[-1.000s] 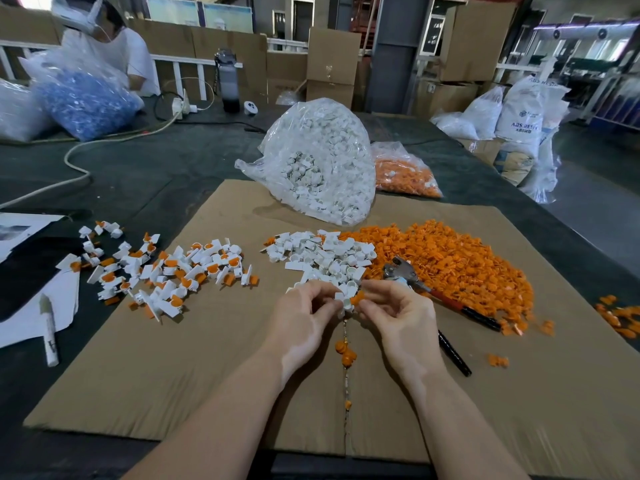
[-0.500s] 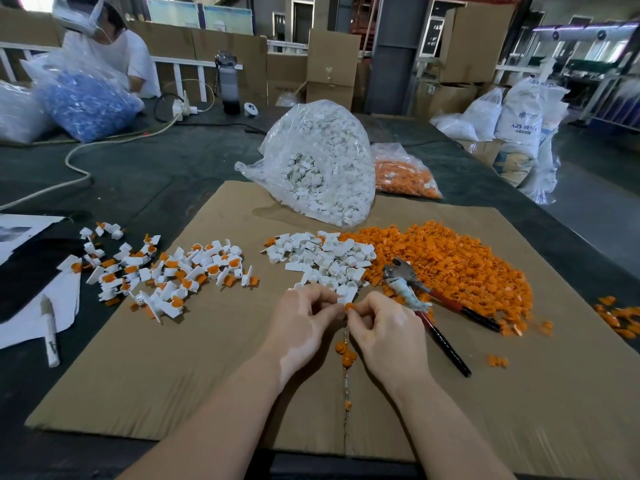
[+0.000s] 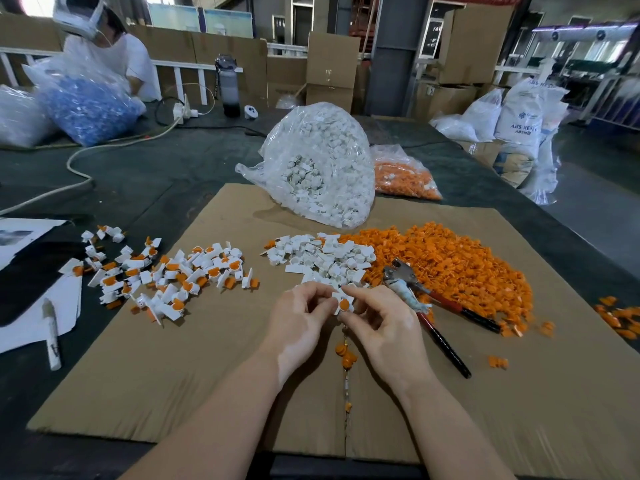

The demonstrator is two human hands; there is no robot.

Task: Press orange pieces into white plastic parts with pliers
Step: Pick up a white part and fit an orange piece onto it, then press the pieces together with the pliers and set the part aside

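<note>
Fingers: both the left hand (image 3: 302, 315) and right hand (image 3: 382, 323) pinch one white part (image 3: 343, 301) with an orange piece (image 3: 344, 305) seated, held over the cardboard (image 3: 214, 358) for hand-fitting | pliers (image 3: 424, 301) lie unused beside the right hand, within reach | change: right hand now off the pliers, piece now inside part

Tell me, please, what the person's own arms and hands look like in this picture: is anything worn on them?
Both forearms are bare as far as the picture shows; no sleeve reaches into view. The left hand and the right hand wear no gloves, and no ring, watch or bracelet can be seen on the fingers or wrists. No tape or markings show either.
</note>
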